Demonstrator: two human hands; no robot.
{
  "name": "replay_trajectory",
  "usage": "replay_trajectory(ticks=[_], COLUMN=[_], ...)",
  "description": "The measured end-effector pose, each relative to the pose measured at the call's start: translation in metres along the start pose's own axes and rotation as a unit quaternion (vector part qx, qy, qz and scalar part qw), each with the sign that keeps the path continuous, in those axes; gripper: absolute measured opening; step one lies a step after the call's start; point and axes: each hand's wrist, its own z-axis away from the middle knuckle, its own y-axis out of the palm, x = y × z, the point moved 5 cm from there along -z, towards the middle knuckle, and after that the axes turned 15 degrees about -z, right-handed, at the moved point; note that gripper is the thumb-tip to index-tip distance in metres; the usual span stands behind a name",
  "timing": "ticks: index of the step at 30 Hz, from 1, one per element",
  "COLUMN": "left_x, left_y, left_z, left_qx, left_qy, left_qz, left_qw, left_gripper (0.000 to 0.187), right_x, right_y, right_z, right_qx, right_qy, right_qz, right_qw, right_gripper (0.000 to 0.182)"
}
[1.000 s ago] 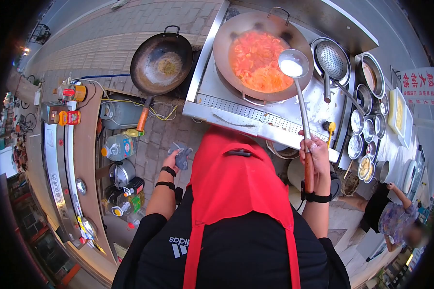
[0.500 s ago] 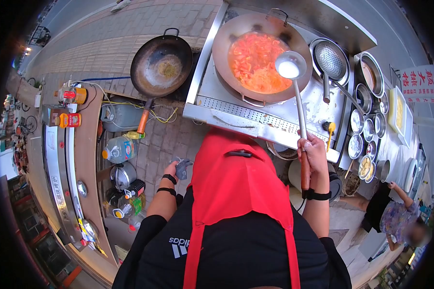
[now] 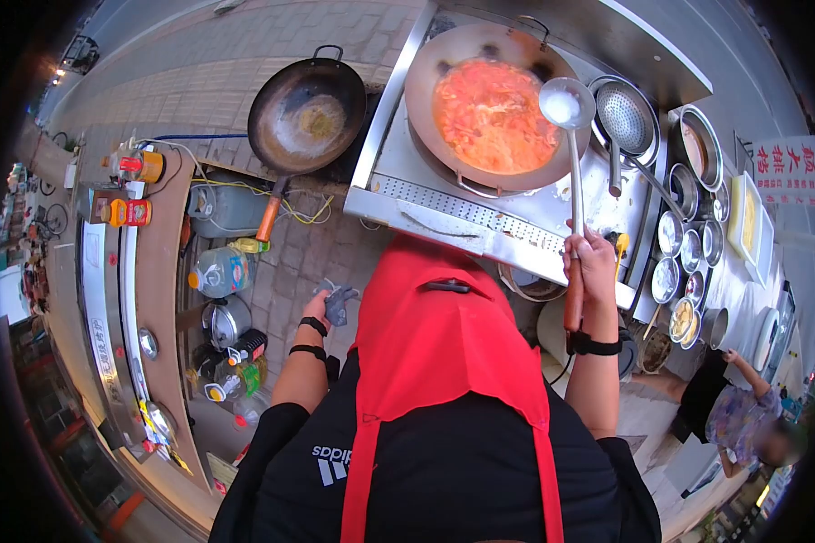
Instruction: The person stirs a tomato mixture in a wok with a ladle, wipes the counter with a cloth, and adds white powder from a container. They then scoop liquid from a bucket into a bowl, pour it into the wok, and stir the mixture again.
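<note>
My right hand is wrapped round the brown handle of a long metal ladle. White matter lies in the ladle's bowl, which is over the right rim of a large wok. Red-orange food in liquid fills the wok's middle, with a paler patch on it. Down at the left, beside my body, my left hand holds a crumpled grey cloth; its fingers are partly hidden.
A dark wok with a wooden handle stands left of the steel stove. Right of the stove are a strainer, metal bowls and a yellow-filled tray. Bottles line the left. Another person is at lower right.
The ladle and my right hand have shifted slightly right and the bowl slightly up, away from the food. My left hand with the cloth has moved slightly up. The food's surface looks more liquid.
</note>
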Motion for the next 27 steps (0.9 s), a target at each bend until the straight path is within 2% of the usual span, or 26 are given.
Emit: replay_trajectory(ticks=[9,14,19,22,25,27], left_x=[0.022,0.012,-0.001,-0.002,0.003,0.004], left_y=[-0.008,-0.004,0.006,0.007,0.001,0.000], left_z=[-0.018,-0.018,-0.021,-0.028,-0.042,-0.036], left_qx=[-0.015,0.018,0.074,0.038,0.016,0.021], left_qy=[-0.029,-0.018,-0.005,0.006,0.016,0.017], left_qz=[-0.010,-0.020,-0.033,-0.039,-0.032,-0.042], left_qw=[0.999,0.999,0.997,0.998,0.999,0.999], left_gripper=[0.028,0.031,0.034,0.035,0.035,0.037], right_x=[-0.001,-0.007,-0.019,-0.020,-0.020,-0.018], right_y=[0.000,0.003,0.001,0.008,0.013,0.015], right_z=[0.042,0.047,0.035,0.019,0.000,-0.006], right_qx=[-0.017,-0.031,0.011,0.020,0.007,0.000], right_qy=[0.062,0.051,0.029,0.019,0.014,0.003], right_qz=[-0.063,-0.023,0.064,0.101,0.075,0.039], right_qw=[0.996,0.998,0.997,0.995,0.997,0.999], right_gripper=[0.036,0.032,0.036,0.035,0.016,0.020])
